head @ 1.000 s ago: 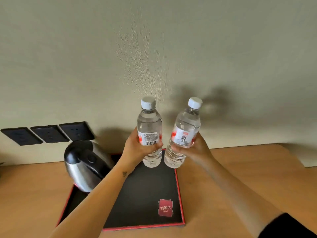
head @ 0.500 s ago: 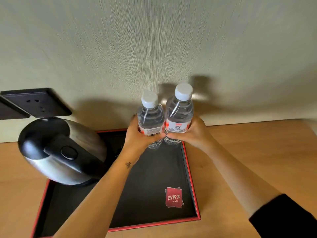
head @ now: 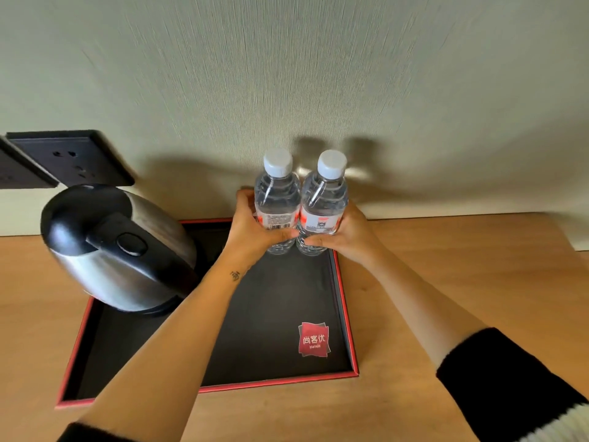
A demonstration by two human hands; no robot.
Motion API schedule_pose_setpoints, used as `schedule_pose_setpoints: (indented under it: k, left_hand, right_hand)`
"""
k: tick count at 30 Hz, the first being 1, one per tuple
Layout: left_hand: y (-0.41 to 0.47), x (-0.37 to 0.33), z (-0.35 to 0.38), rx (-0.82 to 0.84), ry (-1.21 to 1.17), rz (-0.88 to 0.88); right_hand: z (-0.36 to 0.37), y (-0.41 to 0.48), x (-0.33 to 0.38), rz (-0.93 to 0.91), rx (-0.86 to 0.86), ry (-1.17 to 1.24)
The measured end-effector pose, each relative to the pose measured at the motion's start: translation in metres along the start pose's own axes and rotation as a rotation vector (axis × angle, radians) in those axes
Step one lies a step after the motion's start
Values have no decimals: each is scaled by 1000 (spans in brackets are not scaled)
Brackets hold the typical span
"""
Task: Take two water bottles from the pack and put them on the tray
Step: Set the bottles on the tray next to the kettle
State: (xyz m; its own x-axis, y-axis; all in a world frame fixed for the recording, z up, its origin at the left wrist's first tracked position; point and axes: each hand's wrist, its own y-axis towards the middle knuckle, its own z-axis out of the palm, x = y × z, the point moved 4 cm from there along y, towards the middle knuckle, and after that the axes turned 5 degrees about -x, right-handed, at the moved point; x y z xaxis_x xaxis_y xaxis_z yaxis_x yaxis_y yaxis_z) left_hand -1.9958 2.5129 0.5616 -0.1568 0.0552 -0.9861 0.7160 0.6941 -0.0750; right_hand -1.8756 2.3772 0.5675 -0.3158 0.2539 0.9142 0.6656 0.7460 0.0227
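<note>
Two clear water bottles with white caps stand upright side by side at the far right corner of a black tray with a red rim (head: 345,314). My left hand (head: 251,229) is wrapped around the left bottle (head: 276,193), whose barcode label faces me. Around the right bottle (head: 325,196) my right hand (head: 345,236) is closed over its red and white label. The bottles' bases appear to rest on the tray floor, close to the wall. No bottle pack is in view.
A steel electric kettle (head: 118,247) with a black lid and handle stands on the tray's left side, beside my left forearm. Black wall sockets (head: 67,157) sit above it. The tray lies on a wooden counter (head: 462,282) against a pale wall.
Both hands have brought the bottles down from mid-air and together, upright, into the tray's far right corner. The view has moved closer and lower.
</note>
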Motion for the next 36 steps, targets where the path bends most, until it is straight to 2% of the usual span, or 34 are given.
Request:
schedule_pose_setpoints:
  k: [5,8,12,15,20,24,31,36]
  left_hand:
    - [-8,-13,1,-36,73,-15]
    - [-16,-33,-4,-95,182,-10]
    - [-24,-88,-15,-135,305,274]
    - [-20,-118,-22,-79,438,362]
    - [-12,-138,-23,-42,601,349]
    - [-7,-144,-18,67,720,377]
    - [-7,-143,-27,211,672,390]
    - [-11,-143,-26,270,637,393]
  right_hand:
    - [-5,-6,18,-43,-10,-32]
    - [-22,-7,36,-17,-66,-139]
    - [-46,-6,78,-140,-94,-239]
    - [-53,-2,108,-230,-71,-316]
    - [-46,2,126,-177,-64,-438]
    - [-45,3,130,-237,-44,-567]
    - [-39,4,132,-341,75,-643]
    - [-34,5,133,-359,79,-596]
